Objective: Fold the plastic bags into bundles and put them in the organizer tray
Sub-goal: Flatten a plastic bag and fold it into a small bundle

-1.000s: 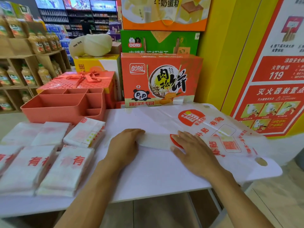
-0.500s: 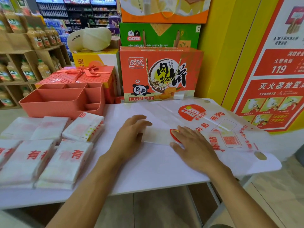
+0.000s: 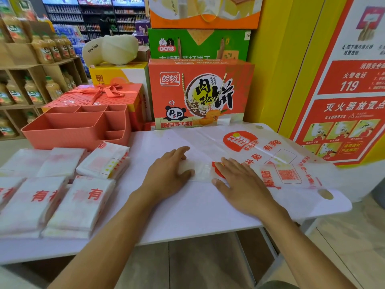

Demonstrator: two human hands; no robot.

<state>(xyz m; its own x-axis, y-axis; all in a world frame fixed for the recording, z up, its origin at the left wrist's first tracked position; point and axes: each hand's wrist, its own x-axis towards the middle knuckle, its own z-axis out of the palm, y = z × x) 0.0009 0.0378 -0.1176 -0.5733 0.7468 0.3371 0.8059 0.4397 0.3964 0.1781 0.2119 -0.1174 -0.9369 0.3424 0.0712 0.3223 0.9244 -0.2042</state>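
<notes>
**Both hands flat on a bag spread across the counter**

A white counter [image 3: 187, 215] carries one bag [image 3: 270, 159] laid out flat, printed with red characters and a red logo; its far end, with an oval handle hole, overhangs the counter's right edge. The near strip of the bag appears to be turned over into a narrow fold between the two hands, though the thin film makes the layers hard to separate by eye.

The left hand [image 3: 166, 174] lies palm down on the left end of that strip, fingers [image 3: 181, 151] spread wide and pointing away from the person, gripping nothing. The right hand [image 3: 241, 184] lies palm down just beside it on the printed part of the bag, fingers [image 3: 229, 165] likewise extended and loosely spread, pressing rather than holding. The hands are near each other but apart.

At the left of the counter lie bundles [image 3: 79, 203] of folded bags: two in the near row in full view, a third cut by the frame edge, and more in the row behind, one of them [image 3: 104, 161] tilted against the tray.

The tray [image 3: 68, 136], coral-coloured with several compartments, stands at the back left of the counter, just behind the bundles; as far as its compartments can be seen, there is nothing in them. Behind the counter stands an orange box [image 3: 200, 92].
</notes>
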